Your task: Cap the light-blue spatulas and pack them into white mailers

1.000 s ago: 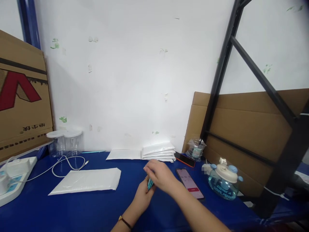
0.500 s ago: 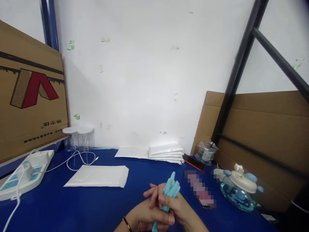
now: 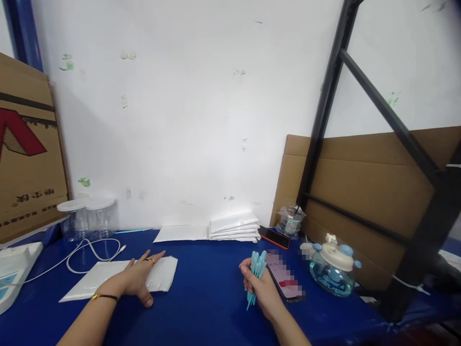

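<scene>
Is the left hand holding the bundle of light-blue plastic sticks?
No, the right hand grips the blue sticks; the left hand lies on the white padded envelope.

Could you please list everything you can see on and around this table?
table: one, blue, beneath everything
padded envelope: one, white, under left hand
envelope stack: one, white, by the wall
jars: two, clear, back left
cable: one, white, beside the jars
power strip: one, white, left edge
phones: two, dark, right of centre
water bottle: one, pale blue, right
cardboard box: one, brown, left
rack: one, black, right
sticks: bundle, teal, in right hand
left hand: flat on the padded envelope
right hand: gripping the sticks
</scene>
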A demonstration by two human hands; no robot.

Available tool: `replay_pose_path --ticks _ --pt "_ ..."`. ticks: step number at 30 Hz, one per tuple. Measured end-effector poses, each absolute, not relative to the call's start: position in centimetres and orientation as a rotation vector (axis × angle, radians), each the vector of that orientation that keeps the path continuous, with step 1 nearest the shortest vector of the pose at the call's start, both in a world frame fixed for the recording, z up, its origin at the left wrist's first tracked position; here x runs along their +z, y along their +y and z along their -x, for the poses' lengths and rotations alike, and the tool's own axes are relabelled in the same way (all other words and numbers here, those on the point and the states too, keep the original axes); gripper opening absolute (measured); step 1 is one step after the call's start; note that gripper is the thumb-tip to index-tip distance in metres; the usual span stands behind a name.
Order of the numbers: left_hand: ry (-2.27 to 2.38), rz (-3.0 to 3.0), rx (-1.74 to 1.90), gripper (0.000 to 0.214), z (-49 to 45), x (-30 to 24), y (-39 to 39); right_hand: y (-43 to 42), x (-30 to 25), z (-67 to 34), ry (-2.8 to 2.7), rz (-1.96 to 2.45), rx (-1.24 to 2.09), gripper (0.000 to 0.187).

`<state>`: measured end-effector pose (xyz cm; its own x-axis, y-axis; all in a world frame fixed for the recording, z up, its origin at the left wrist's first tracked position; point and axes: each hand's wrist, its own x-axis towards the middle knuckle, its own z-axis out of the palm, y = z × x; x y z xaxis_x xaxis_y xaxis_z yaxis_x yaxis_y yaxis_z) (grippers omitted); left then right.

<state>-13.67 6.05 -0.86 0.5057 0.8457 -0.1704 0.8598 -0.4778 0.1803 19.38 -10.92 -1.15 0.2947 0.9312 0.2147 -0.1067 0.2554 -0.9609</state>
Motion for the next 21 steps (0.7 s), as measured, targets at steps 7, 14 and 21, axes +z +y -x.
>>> replay_pose_path --ticks 7,14,21 --pt "1.201 -2.398 0.484 0.073 11.1 4.7 3.4 -11.2 0.5 -19.6 -0.977 0.967 0.958 0.036" --pt "0.302 -1.373 0.872 0.07 4.2 7.8 -1.1 -12.3 11.7 -19.0 -1.227 0.68 0.887 0.024" --pt "0.017 -1.211 0.695 0.061 -0.1 5.6 -4.1 -12.7 17.4 -15.2 -1.244 0.578 0.808 0.033"
